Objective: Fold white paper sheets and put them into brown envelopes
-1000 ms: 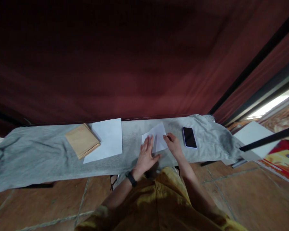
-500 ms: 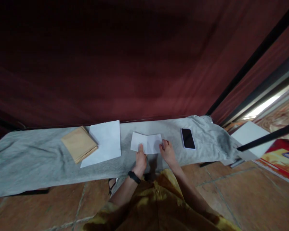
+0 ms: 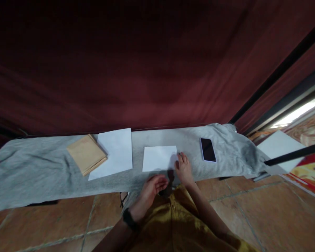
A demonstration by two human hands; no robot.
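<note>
A small white sheet of paper (image 3: pixel 159 158) lies flat on the grey cloth in front of me. My right hand (image 3: pixel 184 169) is at its right edge, with bent fingers and the thumb against the paper. Below the near edge of the sheet hovers my left hand (image 3: pixel 154 186), apart from the paper, its fingers loosely stretched and nothing in them. A dark band (image 3: pixel 130 218) circles my left wrist. To the left, larger white sheets (image 3: pixel 118 154) lie partly under a stack of brown paper envelopes (image 3: pixel 86 154).
A phone (image 3: pixel 208 149) with a dark screen rests on the grey cloth (image 3: pixel 47 178) to the right. Dark red fabric (image 3: pixel 147 87) rises behind the narrow surface. At the far right are a dark bar (image 3: pixel 296 154), a white board (image 3: pixel 278 148) and a red-yellow package (image 3: pixel 313 173).
My left hand has let go of the small sheet and drawn back toward my body. The sheet, creased and raised before, now lies flat. My right hand stays at its right edge.
</note>
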